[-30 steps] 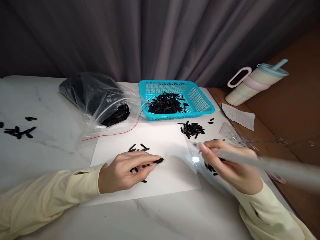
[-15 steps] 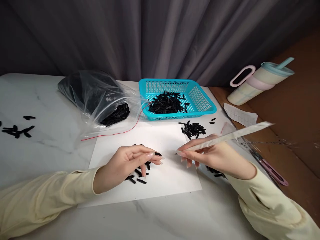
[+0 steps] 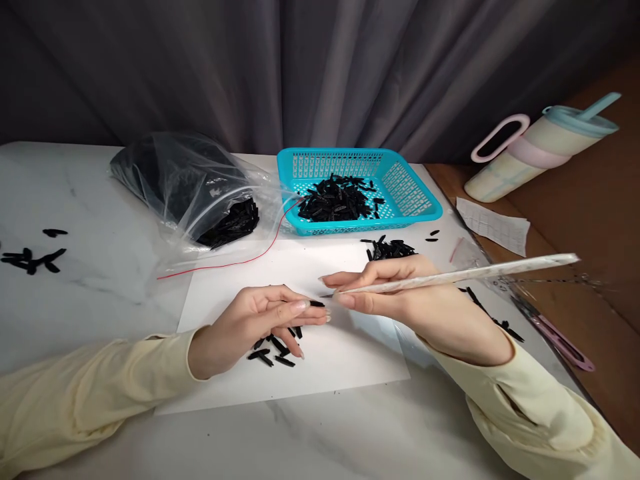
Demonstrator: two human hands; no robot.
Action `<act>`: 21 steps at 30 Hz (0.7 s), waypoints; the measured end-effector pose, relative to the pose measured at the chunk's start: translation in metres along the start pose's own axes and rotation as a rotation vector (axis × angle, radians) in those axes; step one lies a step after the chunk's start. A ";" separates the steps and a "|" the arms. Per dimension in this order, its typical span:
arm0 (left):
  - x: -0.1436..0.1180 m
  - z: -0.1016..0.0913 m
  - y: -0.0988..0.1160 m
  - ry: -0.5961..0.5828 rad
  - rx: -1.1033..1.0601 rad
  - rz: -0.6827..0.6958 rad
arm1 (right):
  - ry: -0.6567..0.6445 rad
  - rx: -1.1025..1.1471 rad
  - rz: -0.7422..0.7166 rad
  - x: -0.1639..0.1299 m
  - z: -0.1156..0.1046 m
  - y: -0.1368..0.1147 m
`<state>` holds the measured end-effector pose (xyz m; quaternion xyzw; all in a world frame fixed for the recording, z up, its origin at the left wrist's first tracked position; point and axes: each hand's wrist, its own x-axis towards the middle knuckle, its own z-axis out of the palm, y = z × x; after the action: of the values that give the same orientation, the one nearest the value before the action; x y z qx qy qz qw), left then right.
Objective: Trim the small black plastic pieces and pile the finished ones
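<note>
Over a white paper sheet (image 3: 360, 360), my left hand (image 3: 250, 323) pinches a slender black piece (image 3: 317, 304) between thumb and fingers, its end sticking out to the right. My right hand (image 3: 395, 297) grips a slim tool with a white-wrapped handle (image 3: 460, 275), held much like a pen. The tool's thin dark tip points left and lies close to the black piece; whether they touch I cannot tell. Several loose black pieces (image 3: 280, 347) lie on the paper beneath my left fingers. Another pile of black pieces (image 3: 390, 249) is partly covered by my right hand.
Behind the paper stand a blue basket (image 3: 370, 229) holding black pieces and a clear zip bag (image 3: 175, 187) full of them. More black pieces (image 3: 35, 260) lie far left. At right are a tumbler (image 3: 520, 160), a printed paper slip (image 3: 493, 225) and pink-handled scissors (image 3: 560, 340).
My right hand has moved left with the tool, bringing its tip near the black piece. The tool's handle now lies flatter. My left hand keeps its pinch, nearly in place.
</note>
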<state>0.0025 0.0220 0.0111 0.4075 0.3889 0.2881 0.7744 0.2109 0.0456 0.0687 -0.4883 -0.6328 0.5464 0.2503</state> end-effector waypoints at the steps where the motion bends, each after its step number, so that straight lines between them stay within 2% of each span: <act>1: 0.000 0.000 0.000 -0.001 -0.001 -0.007 | -0.029 0.024 0.005 0.000 0.001 0.001; 4: 0.001 -0.001 0.000 -0.007 -0.009 -0.012 | -0.079 0.050 0.035 0.000 0.004 0.002; 12: 0.002 -0.003 -0.001 0.007 -0.021 -0.042 | -0.013 0.009 0.058 -0.001 0.010 0.003; 21: 0.003 -0.001 0.000 0.025 -0.031 -0.042 | -0.001 0.080 0.052 0.000 0.013 0.002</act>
<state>0.0028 0.0248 0.0095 0.3835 0.4024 0.2828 0.7817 0.2008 0.0395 0.0634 -0.4939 -0.5976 0.5778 0.2553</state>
